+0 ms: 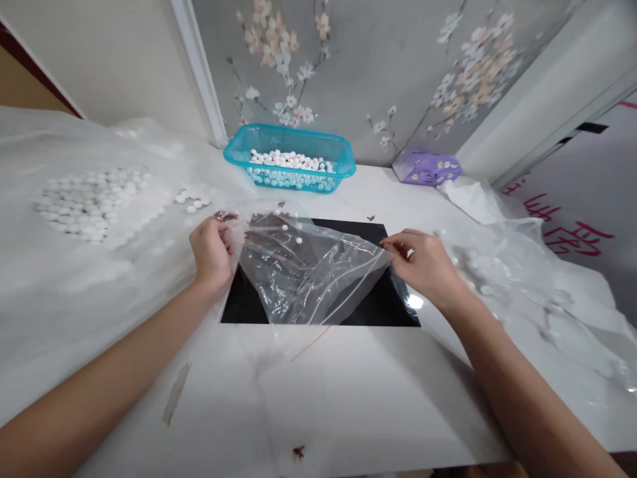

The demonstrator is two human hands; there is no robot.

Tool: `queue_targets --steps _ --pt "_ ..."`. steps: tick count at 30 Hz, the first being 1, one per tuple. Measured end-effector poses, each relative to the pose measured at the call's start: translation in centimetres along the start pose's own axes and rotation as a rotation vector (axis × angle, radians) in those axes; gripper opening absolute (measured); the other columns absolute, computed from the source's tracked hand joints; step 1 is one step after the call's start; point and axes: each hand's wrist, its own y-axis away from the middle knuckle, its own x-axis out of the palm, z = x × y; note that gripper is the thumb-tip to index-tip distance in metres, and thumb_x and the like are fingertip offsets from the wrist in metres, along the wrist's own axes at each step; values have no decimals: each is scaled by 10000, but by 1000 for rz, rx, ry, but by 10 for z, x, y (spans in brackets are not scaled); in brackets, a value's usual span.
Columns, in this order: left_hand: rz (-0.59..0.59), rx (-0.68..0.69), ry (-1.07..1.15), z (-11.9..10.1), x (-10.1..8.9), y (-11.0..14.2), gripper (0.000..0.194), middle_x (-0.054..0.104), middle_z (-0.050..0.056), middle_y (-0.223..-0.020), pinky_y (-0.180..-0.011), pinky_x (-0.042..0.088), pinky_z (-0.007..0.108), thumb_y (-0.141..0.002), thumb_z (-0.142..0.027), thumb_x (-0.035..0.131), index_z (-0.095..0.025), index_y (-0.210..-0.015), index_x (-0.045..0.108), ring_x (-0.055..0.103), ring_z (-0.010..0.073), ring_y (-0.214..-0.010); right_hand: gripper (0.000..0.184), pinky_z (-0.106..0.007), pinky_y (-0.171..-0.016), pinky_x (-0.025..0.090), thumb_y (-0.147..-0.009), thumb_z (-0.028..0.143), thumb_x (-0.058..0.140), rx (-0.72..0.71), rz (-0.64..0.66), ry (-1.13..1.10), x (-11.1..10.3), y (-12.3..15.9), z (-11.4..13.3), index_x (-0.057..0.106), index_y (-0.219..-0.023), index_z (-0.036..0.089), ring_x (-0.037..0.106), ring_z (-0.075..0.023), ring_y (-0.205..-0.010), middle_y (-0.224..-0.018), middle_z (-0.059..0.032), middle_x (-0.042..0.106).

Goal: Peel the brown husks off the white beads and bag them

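A clear plastic bag point(318, 272) stretches between my hands over a black mat point(243, 299). My left hand point(213, 251) has its fingers curled closed on the bag's left side. My right hand point(421, 260) pinches the right corner of the bag between thumb and fingers. Small dark reddish-brown pieces point(263, 222) show at the bag's upper left, some of them close to my left fingers; their kind is unclear. Two small white balls point(299, 240) appear at the bag's upper part; I cannot tell whether they are inside it or on it.
A blue plastic basket point(288, 136) with many white balls stands at the back. To the left, a large translucent bag point(44, 279) holds more white balls. A purple pack point(430, 168) and crumpled clear plastic point(527, 272) lie at the right. Loose brown bits point(298, 453) dot the table.
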Motion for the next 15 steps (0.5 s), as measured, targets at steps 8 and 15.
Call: queue_targets --steps 8,15 --pt "24 -15 7 -1 0 0 143 252 -65 -404 -352 108 253 -638 -124 473 -160 -556 584 181 53 -355 162 -268 -616 424 -697 161 494 -49 24 -94 -2 1 3 630 -781 181 547 -162 -749 -835 -45 613" --pt "-46 -90 101 -1 4 2 186 325 -55 -434 -359 166 224 -620 -66 468 -168 -470 429 259 47 -380 234 -221 -511 456 -787 157 450 -312 825 -661 -53 16 20 676 -727 138 599 -119 -543 -643 -52 658"
